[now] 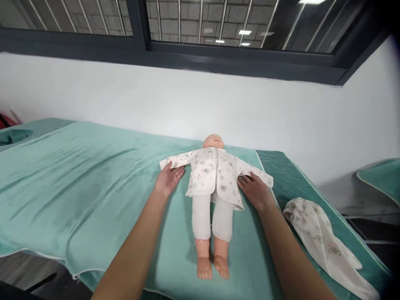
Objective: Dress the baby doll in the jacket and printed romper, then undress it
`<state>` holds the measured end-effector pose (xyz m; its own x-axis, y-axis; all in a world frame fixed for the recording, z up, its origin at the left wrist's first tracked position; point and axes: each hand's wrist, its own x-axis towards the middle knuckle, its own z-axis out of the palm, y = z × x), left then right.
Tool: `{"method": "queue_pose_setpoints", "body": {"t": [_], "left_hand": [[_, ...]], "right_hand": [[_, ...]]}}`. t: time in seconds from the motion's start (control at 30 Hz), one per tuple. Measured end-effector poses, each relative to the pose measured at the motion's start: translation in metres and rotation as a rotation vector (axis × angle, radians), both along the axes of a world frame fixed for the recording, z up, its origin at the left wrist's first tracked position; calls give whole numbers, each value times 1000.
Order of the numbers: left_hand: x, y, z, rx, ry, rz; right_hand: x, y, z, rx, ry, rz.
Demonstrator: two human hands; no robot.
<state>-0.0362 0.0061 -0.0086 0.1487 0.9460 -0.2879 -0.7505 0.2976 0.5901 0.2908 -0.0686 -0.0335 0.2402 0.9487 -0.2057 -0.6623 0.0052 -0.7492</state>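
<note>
A baby doll [213,141] lies on its back on the green bed cover, head toward the wall and bare feet toward me. It wears a white printed jacket [204,171] with the sleeves spread out to both sides. White cloth covers its legs [201,216] down to the shins. My left hand [168,179] rests palm up just below the sleeve on the left, its fingers outstretched and nothing gripped. Beneath the other sleeve, my right hand [254,189] lies with its fingers extended, near the jacket's side. Both hands touch or nearly touch the sleeves.
A crumpled white printed garment [321,237] lies on the darker green bedding [275,166] at the right. The light green cover [78,175] stretches left with folds. Behind the bed are a white wall [125,100] and a dark-framed window [218,54].
</note>
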Motion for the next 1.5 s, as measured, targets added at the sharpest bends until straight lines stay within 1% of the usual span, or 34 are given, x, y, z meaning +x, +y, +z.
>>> {"method": "queue_pose_setpoints", "body": {"t": [0.03, 0.1, 0.23, 0.33, 0.43, 0.53, 0.6, 0.7, 0.8, 0.9, 0.97, 1.03, 1.13, 1.2, 1.23, 1.27, 1.3, 1.37, 1.43, 1.5], "left_hand": [[-3, 3, 0, -3, 0, 62], [-10, 10, 0, 10, 13, 151], [-20, 21, -5, 72, 38, 284], [-23, 26, -10, 123, 83, 396], [-21, 29, -14, 163, 151, 493], [-20, 35, -17, 188, 225, 578], [-21, 41, -17, 208, 273, 636], [-24, 50, -17, 228, 328, 702], [-26, 54, -18, 236, 358, 733], [-28, 55, -20, 245, 377, 738], [-28, 55, -22, 250, 390, 745], [-29, 56, -24, 252, 406, 775], [-30, 60, -28, 247, 438, 831], [-31, 63, -31, 251, 469, 845], [-31, 64, -32, 255, 490, 848], [-31, 65, -33, 261, 515, 853], [-31, 65, -33, 268, 542, 861], [-30, 63, -33, 293, 599, 891], [-29, 59, -31, 326, 649, 925], [-28, 55, -29, 357, 708, 956]], "right_hand": [[4, 0, 0, -17, 76, -42], [11, -1, 1, -25, 155, -119], [26, -1, -1, 17, 198, -218], [31, -2, -2, 49, 211, -241], [29, -2, -1, 61, 206, -200], [22, -3, 2, 90, 179, -85], [18, -3, 2, 105, 161, -34], [17, -4, 2, 117, 152, -26], [23, -5, 3, 102, 166, -98], [35, -6, 3, 68, 175, -246], [43, -7, 2, 23, 140, -346], [47, -11, -2, -29, -3, -460], [43, -22, -9, -51, -381, -682], [31, -32, -8, -40, -571, -811], [22, -36, -5, -32, -641, -843], [12, -39, -1, -17, -719, -845], [1, -40, 6, 7, -808, -822], [-23, -36, 25, 78, -1065, -669], [-44, -21, 48, 113, -1251, -474], [-60, 2, 71, 108, -1431, -296]]}}
